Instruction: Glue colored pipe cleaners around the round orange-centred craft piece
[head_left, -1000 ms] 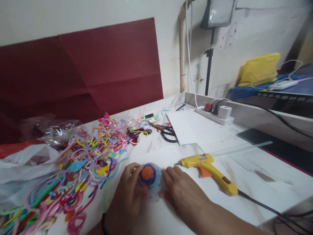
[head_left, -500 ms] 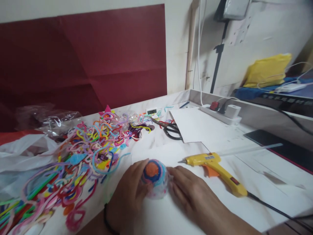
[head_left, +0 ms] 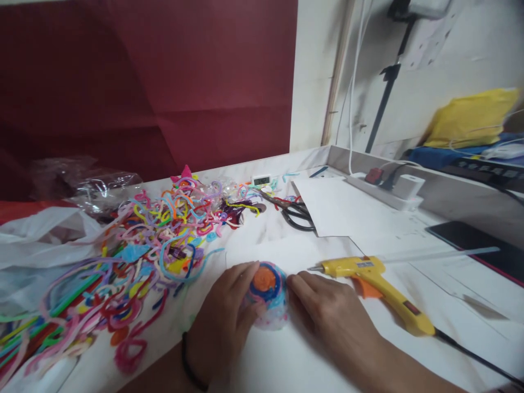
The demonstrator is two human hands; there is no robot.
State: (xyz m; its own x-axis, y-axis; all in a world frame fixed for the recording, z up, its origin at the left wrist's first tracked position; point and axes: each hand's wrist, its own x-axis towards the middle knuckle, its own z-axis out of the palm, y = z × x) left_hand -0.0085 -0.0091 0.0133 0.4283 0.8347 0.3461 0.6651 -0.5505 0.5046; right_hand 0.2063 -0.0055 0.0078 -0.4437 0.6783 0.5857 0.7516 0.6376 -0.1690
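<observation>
A small round craft piece (head_left: 272,314) stands on white paper, its sides pale, clear and blue-pink. On its top are coils of what look like fuzzy craft stems, with an orange centre (head_left: 264,279) inside a dark blue ring. My left hand (head_left: 229,305) grips it from the left, thumb across the front and fingers behind. At the right edge, my right hand (head_left: 327,303) has curled fingers with the tips against the piece. Whether a strand is pinched there is hidden. A yellow glue gun (head_left: 380,284) lies just beyond my right hand, its nozzle pointing left.
Tangled colourful craft stems (head_left: 164,234) cover the left side, beside a white plastic bag (head_left: 45,240). Black-handled scissors (head_left: 298,215) lie behind, partly under white paper (head_left: 335,207). At the right are a power strip (head_left: 380,191), a dark phone (head_left: 470,240) and the glue gun's cord (head_left: 470,349).
The view has shifted, so most things sit further right. My left hand keeps its hold on the craft piece. The right fingers have drawn in more tightly at its right edge.
</observation>
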